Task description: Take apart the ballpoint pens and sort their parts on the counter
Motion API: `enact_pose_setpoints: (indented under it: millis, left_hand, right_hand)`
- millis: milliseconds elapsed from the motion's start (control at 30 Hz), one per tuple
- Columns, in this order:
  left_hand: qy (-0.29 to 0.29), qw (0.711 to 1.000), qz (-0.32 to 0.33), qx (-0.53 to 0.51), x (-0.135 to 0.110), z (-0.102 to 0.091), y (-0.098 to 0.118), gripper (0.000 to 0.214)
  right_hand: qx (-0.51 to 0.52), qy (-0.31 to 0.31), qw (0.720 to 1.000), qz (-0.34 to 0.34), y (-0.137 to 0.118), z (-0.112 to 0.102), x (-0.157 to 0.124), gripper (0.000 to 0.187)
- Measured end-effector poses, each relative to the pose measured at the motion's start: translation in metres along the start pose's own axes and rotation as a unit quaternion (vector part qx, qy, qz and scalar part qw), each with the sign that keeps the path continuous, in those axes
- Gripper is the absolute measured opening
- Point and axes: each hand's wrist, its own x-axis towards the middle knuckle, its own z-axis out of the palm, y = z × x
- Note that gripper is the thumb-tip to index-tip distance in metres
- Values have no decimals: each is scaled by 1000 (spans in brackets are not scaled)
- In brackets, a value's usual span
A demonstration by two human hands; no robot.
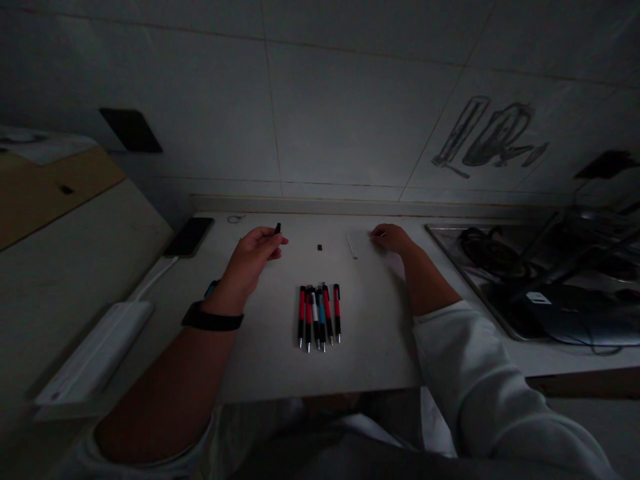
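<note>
My left hand (pixel 256 253) is closed in a pinch on a small black piece (pixel 278 228), whose end sticks up above the fingers. Across the white counter, my right hand (pixel 391 238) rests low with its fingertips together; whatever they may hold is too small and dark to make out. Between the hands lie a small black block (pixel 320 247) and a pair of thin pale sticks (pixel 352 247), nearer the right hand. Closer to me, several click pens (pixel 319 317) lie side by side, tips toward me, with red, white and blue barrels and black grips.
A phone (pixel 190 237) on the left is cabled to a white power strip (pixel 100 353). A thin loop (pixel 235 219) lies by the wall. On the right, a gas stove (pixel 490 267) has a dark flat object (pixel 565 313) lying over its front.
</note>
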Motion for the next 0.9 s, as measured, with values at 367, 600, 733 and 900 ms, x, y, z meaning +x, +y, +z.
enact_pose_setpoints:
  millis: [367, 600, 733, 900]
  left_hand:
    - [-14, 1000, -3, 4, 0, 2, 1, 41]
    - [-25, 1000, -8, 7, 0, 1, 0, 39]
    - [-32, 999, -10, 10, -1, 2, 0, 40]
    - [-37, 998, 9, 43, 1, 2, -4, 36]
  right_hand:
    - [-29, -6, 1000, -7, -9, -4, -6, 16]
    - [-34, -13, 999, 3, -12, -8, -7, 19]
    - [-27, -25, 999, 3, -13, -9, -9, 21]
    - [-18, -22, 999, 26, -10, -22, -11, 32]
